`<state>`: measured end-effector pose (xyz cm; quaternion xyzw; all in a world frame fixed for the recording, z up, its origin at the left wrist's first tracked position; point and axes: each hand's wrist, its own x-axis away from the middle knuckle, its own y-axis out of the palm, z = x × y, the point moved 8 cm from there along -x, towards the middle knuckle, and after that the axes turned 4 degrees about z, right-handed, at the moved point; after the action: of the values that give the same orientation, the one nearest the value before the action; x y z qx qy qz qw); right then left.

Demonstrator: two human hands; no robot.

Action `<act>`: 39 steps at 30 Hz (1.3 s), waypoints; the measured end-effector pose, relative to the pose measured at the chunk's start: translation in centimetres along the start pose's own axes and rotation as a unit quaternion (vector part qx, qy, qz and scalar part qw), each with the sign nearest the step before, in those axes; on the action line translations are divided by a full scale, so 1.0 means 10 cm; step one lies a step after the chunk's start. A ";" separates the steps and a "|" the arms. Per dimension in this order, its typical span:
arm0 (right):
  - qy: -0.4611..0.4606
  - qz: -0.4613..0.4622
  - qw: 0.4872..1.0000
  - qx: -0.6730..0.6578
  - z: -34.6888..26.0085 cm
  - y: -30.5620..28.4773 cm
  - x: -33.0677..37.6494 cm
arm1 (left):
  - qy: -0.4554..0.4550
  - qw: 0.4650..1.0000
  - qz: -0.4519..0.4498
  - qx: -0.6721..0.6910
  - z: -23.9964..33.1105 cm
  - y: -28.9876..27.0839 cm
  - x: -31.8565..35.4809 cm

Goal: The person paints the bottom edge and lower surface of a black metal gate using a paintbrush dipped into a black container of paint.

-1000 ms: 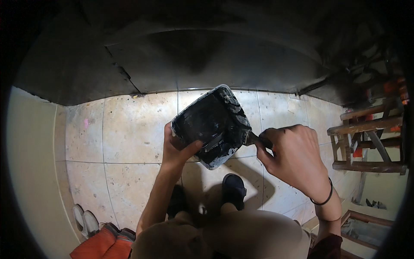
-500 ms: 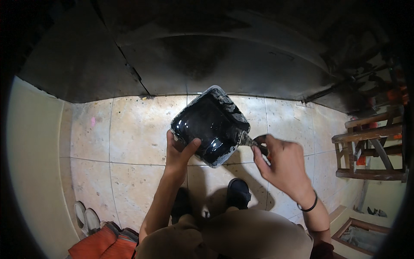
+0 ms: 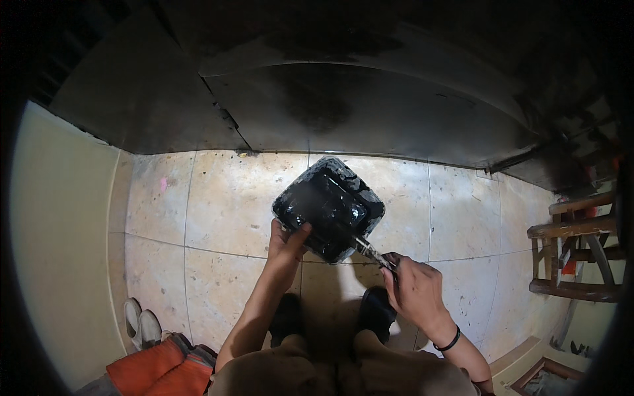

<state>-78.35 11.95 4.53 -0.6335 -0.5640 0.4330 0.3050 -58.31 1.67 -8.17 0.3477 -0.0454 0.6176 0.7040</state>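
A squarish tub of black paint (image 3: pixel 285 198) with a paint-crusted grey rim is held over the tiled floor. My left hand (image 3: pixel 289 243) grips its lower left side, thumb over the rim and fingers around the outside wall. In my right hand (image 3: pixel 415 287) is a paintbrush (image 3: pixel 371 251), its handle caught between thumb and fingers. The brush slants over the tub's lower right rim, with its dark bristle end inside and hard to make out against the paint.
Ahead stands a dark panelled front (image 3: pixel 370 109). A wooden stool (image 3: pixel 571 231) is at the right, with a wooden frame (image 3: pixel 551 376) below it. Pale shoes (image 3: pixel 142 325) and orange cloth (image 3: pixel 155 369) lie lower left, beside a cream wall (image 3: pixel 66 224). My dark shoes (image 3: pixel 376 313) are below.
The paintbrush has moved from the tub's right rim further in over the paint. My right hand has come lower and nearer me. The tub sits slightly lower in view.
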 end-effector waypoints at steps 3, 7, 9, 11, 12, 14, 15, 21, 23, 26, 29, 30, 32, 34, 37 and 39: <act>0.054 -0.011 0.997 -0.054 0.05 0.03 -0.01 | 0.019 1.000 0.003 0.006 0.04 -0.04 -0.03; 0.214 -0.005 0.952 -0.218 0.24 0.21 -0.07 | 0.023 0.999 0.025 0.017 0.11 -0.08 -0.07; 0.267 -0.023 0.923 -0.276 0.37 0.39 -0.08 | 0.026 0.999 0.038 0.004 0.17 -0.08 -0.09; 0.307 -0.021 0.888 -0.342 0.47 0.55 -0.08 | 0.029 0.999 0.035 0.003 0.22 -0.05 -0.12; 0.320 -0.013 0.867 -0.382 0.50 0.64 -0.09 | 0.040 0.998 0.021 0.035 0.24 -0.03 -0.16; 0.327 0.015 0.841 -0.430 0.50 0.68 -0.17 | 0.061 0.993 -0.006 0.100 0.30 0.02 -0.24; 0.323 0.032 0.837 -0.440 0.48 0.68 -0.23 | 0.065 0.994 -0.003 0.089 0.30 -0.01 -0.28; 0.294 0.160 0.830 -0.445 0.52 0.49 -0.84 | 0.098 0.993 0.002 0.072 0.45 -0.10 -0.35; 0.272 0.210 0.845 -0.411 0.54 0.50 -1.06 | 0.105 0.992 0.018 0.072 0.51 -0.19 -0.30; 0.224 0.291 0.872 -0.324 0.59 0.66 -1.34 | 0.083 0.993 0.061 0.056 0.53 -0.52 -0.20; 0.244 0.269 0.887 -0.286 0.67 1.12 -1.41 | 0.071 0.990 0.100 0.076 0.60 -0.88 0.07; 0.268 0.235 0.891 -0.281 0.68 1.31 -1.33 | 0.095 0.987 0.090 0.095 0.63 -0.91 0.15; 0.311 0.189 0.889 -0.277 0.79 1.62 -1.12 | 0.093 0.986 0.099 0.100 0.67 -0.99 0.37; 0.348 0.159 0.877 -0.292 0.86 1.91 -0.91 | 0.104 0.985 0.098 0.100 0.66 -1.07 0.55; 0.341 0.197 0.856 -0.336 0.88 1.72 -0.98 | 0.096 0.987 0.097 0.088 0.50 -1.26 0.61; 0.341 0.202 0.840 -0.371 0.81 1.35 -1.21 | 0.076 0.989 0.100 0.077 0.44 -1.28 0.63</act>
<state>-79.36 -3.12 -8.36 -0.9069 -0.4023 0.0001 0.1253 -43.69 4.62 -7.24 0.3463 0.0213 0.7113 0.6113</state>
